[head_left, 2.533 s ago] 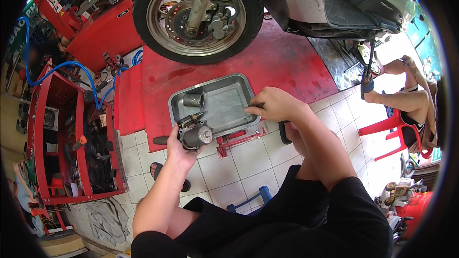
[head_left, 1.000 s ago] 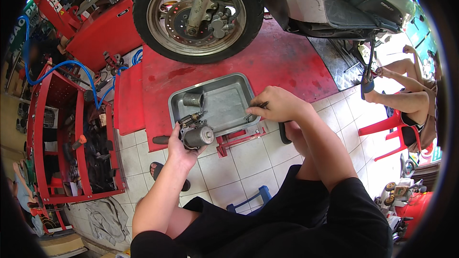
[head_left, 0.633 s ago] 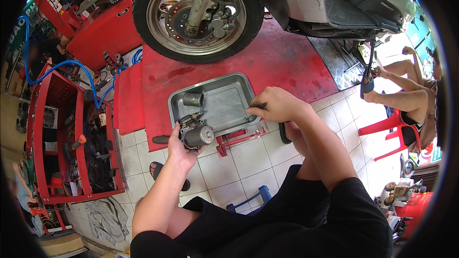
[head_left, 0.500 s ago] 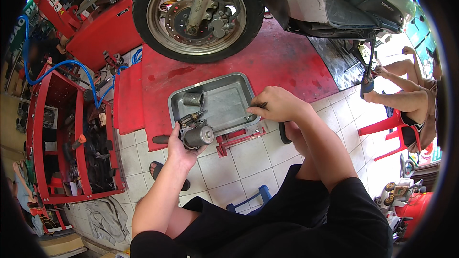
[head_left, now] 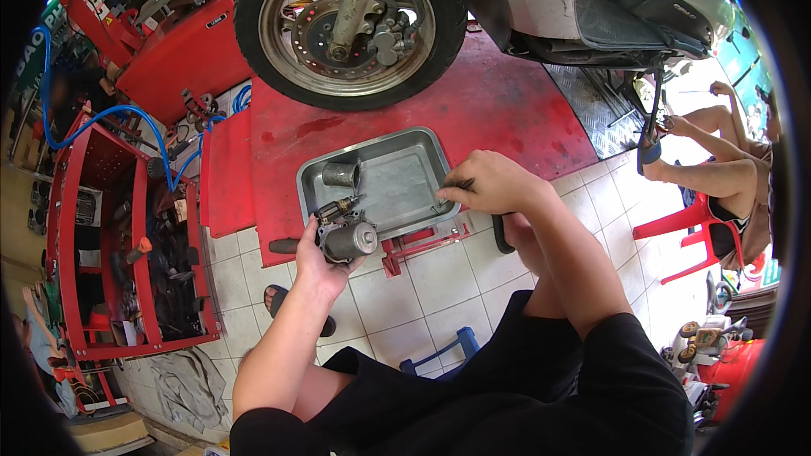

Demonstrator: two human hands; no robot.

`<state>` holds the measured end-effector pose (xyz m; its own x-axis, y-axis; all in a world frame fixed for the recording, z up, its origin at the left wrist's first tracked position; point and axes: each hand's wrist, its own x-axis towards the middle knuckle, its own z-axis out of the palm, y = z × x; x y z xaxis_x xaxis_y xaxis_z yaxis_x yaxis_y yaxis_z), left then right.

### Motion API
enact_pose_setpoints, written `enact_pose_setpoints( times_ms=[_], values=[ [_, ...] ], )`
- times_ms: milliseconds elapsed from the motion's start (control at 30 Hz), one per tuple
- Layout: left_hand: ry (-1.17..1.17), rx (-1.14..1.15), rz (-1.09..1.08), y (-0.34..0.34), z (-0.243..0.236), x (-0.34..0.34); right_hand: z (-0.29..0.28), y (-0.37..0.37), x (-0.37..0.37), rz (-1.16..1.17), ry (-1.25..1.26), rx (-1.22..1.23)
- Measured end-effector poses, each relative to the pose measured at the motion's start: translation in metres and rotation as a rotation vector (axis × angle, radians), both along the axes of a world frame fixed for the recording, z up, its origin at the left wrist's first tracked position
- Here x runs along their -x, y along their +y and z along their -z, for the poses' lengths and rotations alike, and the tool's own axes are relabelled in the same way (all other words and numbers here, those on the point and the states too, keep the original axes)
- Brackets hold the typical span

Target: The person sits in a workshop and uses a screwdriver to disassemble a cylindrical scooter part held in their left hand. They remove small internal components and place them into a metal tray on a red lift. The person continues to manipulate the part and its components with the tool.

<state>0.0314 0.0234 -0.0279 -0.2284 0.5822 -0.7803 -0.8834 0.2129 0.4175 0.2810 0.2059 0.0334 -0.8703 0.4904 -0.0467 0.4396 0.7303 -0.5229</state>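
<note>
Crouching over the tiles, the person works from the one head view. Their left hand [head_left: 314, 263] has its grip wrapped around a small starter motor [head_left: 345, 235], held just over the near-left corner of a grey metal tray [head_left: 414, 152] that lies on the red lift platform [head_left: 507, 110]. Their right hand [head_left: 490, 184] pinches a thin dark tool [head_left: 456, 187], its tip at the tray's right rim. To my eye the job goes best with the motor held steady above the tray so loose bits drop in. Counting: one motor, one tray, one metal cup [head_left: 341, 175] inside it, one wheel [head_left: 351, 21] above.
</note>
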Motion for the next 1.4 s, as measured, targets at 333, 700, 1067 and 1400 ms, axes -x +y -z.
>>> enact_pose_setpoints(
  times_ms=[333, 700, 1067, 1400],
  values=[
    [0.007, -0.001, 0.004, 0.000, 0.000, -0.001, -0.002, 0.000, 0.001, 0.003, -0.050, -0.009],
    [0.012, 0.016, 0.005, 0.001, -0.002, -0.002, -0.001, 0.001, -0.002, -0.026, 0.007, 0.039],
    [0.004, 0.023, -0.018, 0.006, -0.005, -0.004, 0.012, 0.007, 0.002, 0.011, -0.034, -0.099],
    [0.034, 0.038, -0.014, 0.003, -0.006, -0.004, 0.003, -0.001, 0.004, -0.017, -0.062, -0.007]
  ],
)
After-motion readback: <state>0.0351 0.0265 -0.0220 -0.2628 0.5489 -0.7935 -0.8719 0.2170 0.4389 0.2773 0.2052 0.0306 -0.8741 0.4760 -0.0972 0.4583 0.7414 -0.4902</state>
